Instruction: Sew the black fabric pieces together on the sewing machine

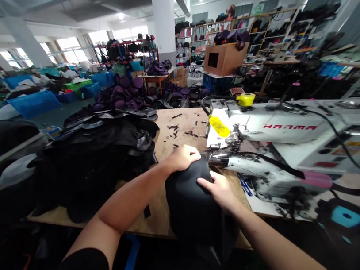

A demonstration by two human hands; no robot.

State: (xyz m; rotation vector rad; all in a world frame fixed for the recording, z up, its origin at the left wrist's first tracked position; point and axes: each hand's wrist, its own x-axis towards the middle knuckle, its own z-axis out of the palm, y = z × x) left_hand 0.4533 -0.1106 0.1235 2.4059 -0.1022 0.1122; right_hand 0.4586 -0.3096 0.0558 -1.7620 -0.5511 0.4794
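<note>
The black padded piece (190,203) sits on the near edge of the wooden counter (189,119), directly under both grips, with its lower part hanging past the edge. It looks soft and light, a curved shell of foam or lined fabric that should bend under a little pressure rather than hold stiff. Its smooth, faintly shiny face may slide under bare skin, so a pinch along a thick edge would probably hold better than a flat palm, and the top, between the grips, seems the easiest place to take hold.

The left grip (181,158) is bent over the upper end of the piece, its fingers curling out of sight behind the rounded top, so I cannot tell whether it is clenched or only resting. The right grip (219,189) lies across the right side with its fingers loosely spread, released rather than clenched.

Left of the left grip rises a heap of similar black pieces (96,159), and beyond both grips lie dark scraps (174,127) on the counter. Right of the right grip stands a white sewing machine (268,125), its needle area cluttered and hard to make out. The underside of the piece is hidden, and its lower end fades into shadow.
</note>
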